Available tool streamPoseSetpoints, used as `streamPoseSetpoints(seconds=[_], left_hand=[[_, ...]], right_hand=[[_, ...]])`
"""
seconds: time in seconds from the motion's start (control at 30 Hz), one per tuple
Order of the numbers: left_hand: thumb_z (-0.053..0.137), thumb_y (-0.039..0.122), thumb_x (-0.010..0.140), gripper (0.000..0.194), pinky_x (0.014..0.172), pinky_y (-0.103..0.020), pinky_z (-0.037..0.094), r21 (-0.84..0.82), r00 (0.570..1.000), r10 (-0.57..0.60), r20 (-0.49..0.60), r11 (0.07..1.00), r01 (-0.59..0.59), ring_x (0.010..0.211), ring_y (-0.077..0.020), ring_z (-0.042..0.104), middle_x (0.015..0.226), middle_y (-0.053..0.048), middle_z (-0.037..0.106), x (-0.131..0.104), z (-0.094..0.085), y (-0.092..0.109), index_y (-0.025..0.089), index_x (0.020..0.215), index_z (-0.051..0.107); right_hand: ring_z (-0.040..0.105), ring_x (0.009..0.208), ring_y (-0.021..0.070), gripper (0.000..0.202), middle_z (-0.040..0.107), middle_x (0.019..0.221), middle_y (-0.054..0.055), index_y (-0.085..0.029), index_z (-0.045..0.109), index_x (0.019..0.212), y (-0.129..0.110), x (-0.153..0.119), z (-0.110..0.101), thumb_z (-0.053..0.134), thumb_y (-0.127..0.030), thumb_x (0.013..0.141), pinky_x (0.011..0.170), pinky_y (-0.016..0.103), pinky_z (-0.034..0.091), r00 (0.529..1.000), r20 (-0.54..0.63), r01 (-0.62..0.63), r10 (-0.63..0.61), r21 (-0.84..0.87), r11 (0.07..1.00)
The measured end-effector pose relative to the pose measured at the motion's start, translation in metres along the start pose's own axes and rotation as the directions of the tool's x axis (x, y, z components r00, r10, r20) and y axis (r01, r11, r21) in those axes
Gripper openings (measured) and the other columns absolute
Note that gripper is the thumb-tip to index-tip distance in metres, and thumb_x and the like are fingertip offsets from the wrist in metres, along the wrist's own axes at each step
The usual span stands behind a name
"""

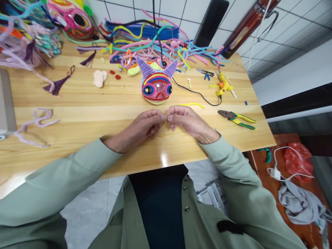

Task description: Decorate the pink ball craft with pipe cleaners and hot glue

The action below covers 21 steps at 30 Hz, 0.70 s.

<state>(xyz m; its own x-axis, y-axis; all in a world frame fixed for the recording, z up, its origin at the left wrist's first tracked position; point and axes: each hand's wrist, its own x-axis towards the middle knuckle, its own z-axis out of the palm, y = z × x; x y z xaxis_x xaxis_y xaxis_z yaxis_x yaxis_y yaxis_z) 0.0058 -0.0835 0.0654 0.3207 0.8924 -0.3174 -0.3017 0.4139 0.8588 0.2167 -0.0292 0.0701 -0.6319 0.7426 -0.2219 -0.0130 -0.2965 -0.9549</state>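
Note:
My left hand (145, 125) and my right hand (190, 121) meet fingertip to fingertip above the table's front half. Both are closed in a pinch on a short yellow pipe cleaner (165, 114), mostly hidden by the fingers. Just beyond them stands a clear round animal head (158, 90) with purple pointed ears, blue-and-pink ringed eyes and a red mouth line. A longer yellow pipe cleaner strip (193, 104) lies behind my right hand; whether it joins the held piece, I cannot tell.
Pliers (234, 119), a yellow glue gun (224, 84) with a black cord, and thread snips (205, 72) lie to the right. Pipe cleaners (145, 31) heap along the tiled wall. At left are purple tassels (60, 84), a lilac pipe cleaner (36, 122) and a second decorated head (71, 19).

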Motion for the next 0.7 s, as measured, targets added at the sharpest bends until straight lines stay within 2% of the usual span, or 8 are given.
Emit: streamPoseSetpoints(seconds=[0.13,0.23,0.4,0.6,0.67,0.7], left_hand=[[0.088,0.043,0.088,0.035,0.049,-0.023,0.026,0.116,0.998,0.055,-0.004,0.992,-0.055,0.053,-0.0083,0.036,0.061,0.005,0.048,0.001,-0.004,-0.004,0.021,0.076,0.064],[0.088,0.051,0.091,0.038,0.05,-0.025,0.025,0.261,0.99,0.141,-0.008,0.956,-0.134,0.055,-0.0098,0.036,0.061,0.006,0.046,0.004,-0.006,-0.006,0.022,0.081,0.066],[0.084,0.063,0.096,0.046,0.057,-0.028,0.035,0.446,0.934,0.357,0.033,0.831,-0.333,0.062,-0.0122,0.043,0.067,0.004,0.052,0.007,-0.009,-0.006,0.022,0.083,0.067],[0.079,0.074,0.1,0.057,0.06,-0.03,0.039,0.532,0.898,0.431,0.089,0.742,-0.409,0.066,-0.0137,0.048,0.072,0.001,0.061,0.006,-0.01,-0.009,0.021,0.082,0.068],[0.079,0.077,0.1,0.059,0.061,-0.032,0.041,0.54,0.869,0.492,0.053,0.718,-0.44,0.067,-0.0146,0.051,0.073,0.001,0.063,0.006,-0.01,-0.012,0.022,0.082,0.069],[0.078,0.077,0.101,0.058,0.062,-0.033,0.042,0.55,0.839,0.544,0.01,0.697,-0.459,0.068,-0.0151,0.052,0.073,0.001,0.063,0.007,-0.012,-0.013,0.022,0.084,0.07]], right_hand=[[0.061,0.073,0.011,0.023,0.073,0.082,-0.003,-0.02,0.078,0.094,-0.002,-0.002,-0.004,0.095,-0.032,0.084,0.069,0.025,0.05,0.997,-0.019,0.076,-0.08,-0.153,0.985],[0.059,0.074,0.0118,0.029,0.072,0.082,-0.003,-0.02,0.078,0.097,-0.006,-0.005,-0.006,0.098,-0.037,0.086,0.07,0.026,0.047,0.995,-0.024,0.089,-0.096,-0.213,0.973],[0.061,0.072,0.013,0.028,0.072,0.082,-0.002,-0.02,0.077,0.096,-0.012,-0.007,-0.01,0.095,-0.041,0.09,0.071,0.029,0.05,0.997,0.023,0.07,-0.067,-0.197,0.978],[0.055,0.072,0.0118,0.026,0.068,0.081,-0.004,-0.021,0.075,0.095,-0.015,-0.013,-0.006,0.092,-0.04,0.092,0.07,0.028,0.045,0.99,0.022,0.141,-0.142,-0.333,0.932],[0.054,0.072,0.0122,0.029,0.068,0.081,-0.004,-0.021,0.075,0.094,-0.016,-0.014,-0.004,0.093,-0.044,0.091,0.069,0.028,0.044,0.985,0.007,0.16,-0.171,-0.388,0.908],[0.055,0.073,0.0125,0.032,0.068,0.082,-0.004,-0.022,0.075,0.093,-0.016,-0.014,-0.004,0.095,-0.046,0.09,0.068,0.028,0.044,0.981,-0.014,0.172,-0.194,-0.41,0.896]])
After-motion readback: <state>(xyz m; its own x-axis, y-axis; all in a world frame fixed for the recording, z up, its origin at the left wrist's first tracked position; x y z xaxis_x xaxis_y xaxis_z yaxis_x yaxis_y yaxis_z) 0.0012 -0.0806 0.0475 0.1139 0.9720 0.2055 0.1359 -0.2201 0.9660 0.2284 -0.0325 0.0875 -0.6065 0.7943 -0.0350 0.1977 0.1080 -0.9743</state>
